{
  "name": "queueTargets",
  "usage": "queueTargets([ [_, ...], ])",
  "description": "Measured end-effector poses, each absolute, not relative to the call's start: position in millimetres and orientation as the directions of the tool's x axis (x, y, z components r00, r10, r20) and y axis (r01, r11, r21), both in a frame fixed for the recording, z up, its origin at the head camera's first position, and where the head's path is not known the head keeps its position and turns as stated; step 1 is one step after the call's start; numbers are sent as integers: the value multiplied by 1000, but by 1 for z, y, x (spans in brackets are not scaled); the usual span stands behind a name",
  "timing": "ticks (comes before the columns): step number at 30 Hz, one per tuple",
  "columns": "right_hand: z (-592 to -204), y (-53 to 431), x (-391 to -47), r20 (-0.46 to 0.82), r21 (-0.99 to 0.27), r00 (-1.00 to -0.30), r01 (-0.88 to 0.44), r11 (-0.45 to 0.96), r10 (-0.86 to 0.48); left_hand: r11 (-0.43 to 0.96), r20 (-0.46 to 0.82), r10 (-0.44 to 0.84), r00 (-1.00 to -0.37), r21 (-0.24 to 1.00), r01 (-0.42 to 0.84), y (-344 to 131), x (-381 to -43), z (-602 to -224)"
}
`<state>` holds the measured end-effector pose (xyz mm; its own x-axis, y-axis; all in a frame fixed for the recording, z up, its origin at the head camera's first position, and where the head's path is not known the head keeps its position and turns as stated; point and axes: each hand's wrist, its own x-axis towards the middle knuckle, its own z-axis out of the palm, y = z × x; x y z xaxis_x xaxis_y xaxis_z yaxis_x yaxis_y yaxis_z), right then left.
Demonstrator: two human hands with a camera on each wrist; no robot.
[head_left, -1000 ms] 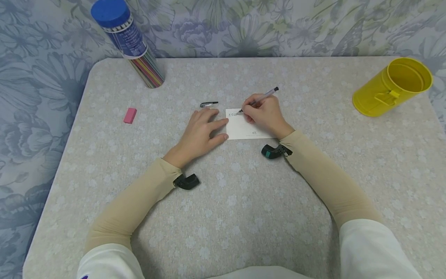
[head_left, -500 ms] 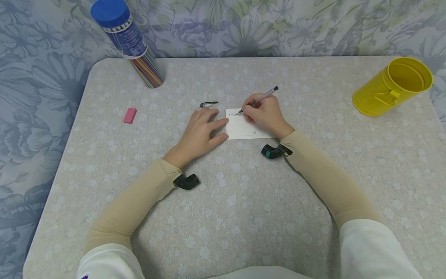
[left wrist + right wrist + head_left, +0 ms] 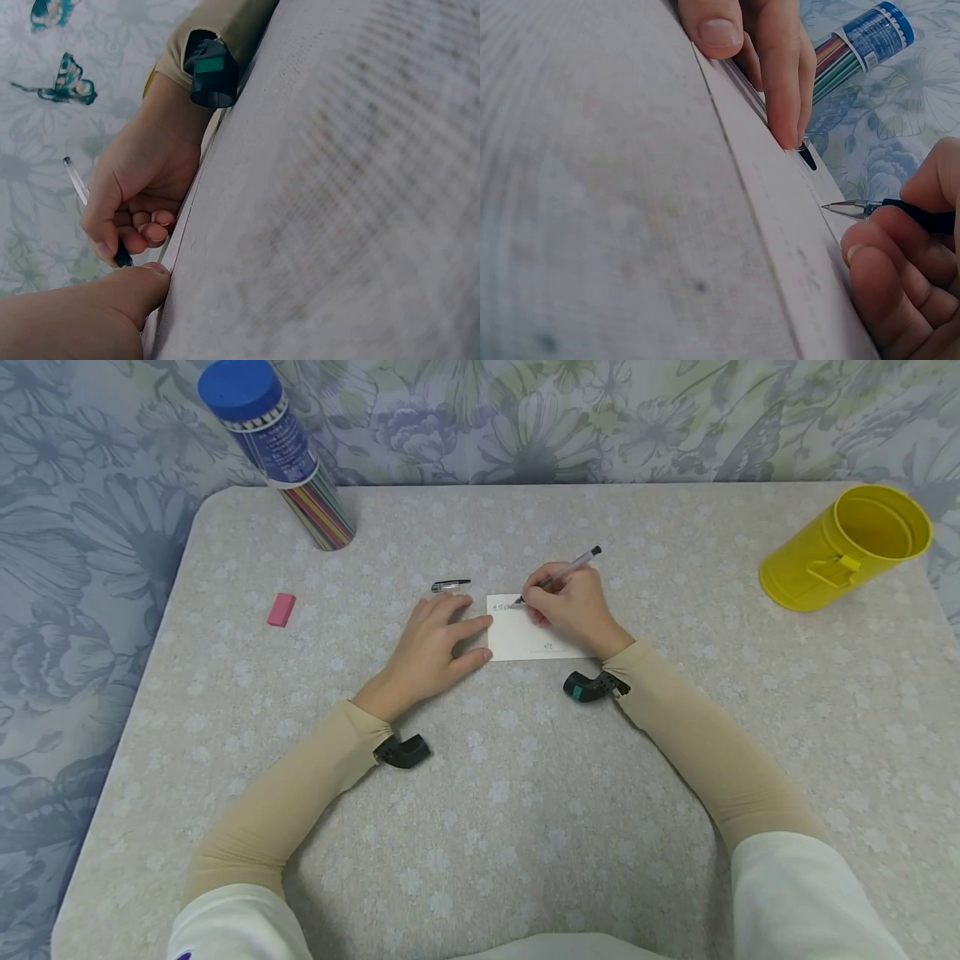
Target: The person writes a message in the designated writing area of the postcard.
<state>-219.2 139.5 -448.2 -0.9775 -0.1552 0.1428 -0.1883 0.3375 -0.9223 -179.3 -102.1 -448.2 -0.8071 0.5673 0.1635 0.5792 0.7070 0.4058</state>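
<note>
A small white card (image 3: 517, 639) lies on the table, with a short row of handwriting at its upper left and a small mark near its lower edge. My right hand (image 3: 573, 606) pinches a clear-barrelled pen (image 3: 573, 565), its black end slanting up to the right. In the right wrist view the metal pen tip (image 3: 840, 208) is right at the card's surface. With fingers spread, my left hand (image 3: 431, 647) lies flat, thumb and index fingertips on the card's left edge. A pen cap (image 3: 451, 585) rests just beyond the left fingers.
A pink eraser (image 3: 281, 609) lies to the left. At the back left stands a blue-lidded tube of coloured pencils (image 3: 315, 510). A yellow metal can (image 3: 806, 564) with a latch stands at the far right. Floral wallpaper (image 3: 540, 427) rises behind the table's back edge.
The pen tip shifts only slightly at the row of handwriting. The left hand, card, cap and other things stay where they were.
</note>
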Motion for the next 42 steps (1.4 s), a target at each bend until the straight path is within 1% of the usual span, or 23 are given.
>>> queueTargets([
  [13, -448, 140, -220, 162, -907, -971, -216, 362, -174, 711, 153, 565, -811, 408, 573, -102, -179, -447],
  [25, -451, 139, -220, 144, -923, -983, -176, 342, -118, 714, 144, 564, -813, 411, 567, -102, -179, -448],
  [42, -448, 139, -219, 158, -918, -977, -199, 343, -144, 709, 157, 563, -811, 413, 572, -102, -180, -449],
])
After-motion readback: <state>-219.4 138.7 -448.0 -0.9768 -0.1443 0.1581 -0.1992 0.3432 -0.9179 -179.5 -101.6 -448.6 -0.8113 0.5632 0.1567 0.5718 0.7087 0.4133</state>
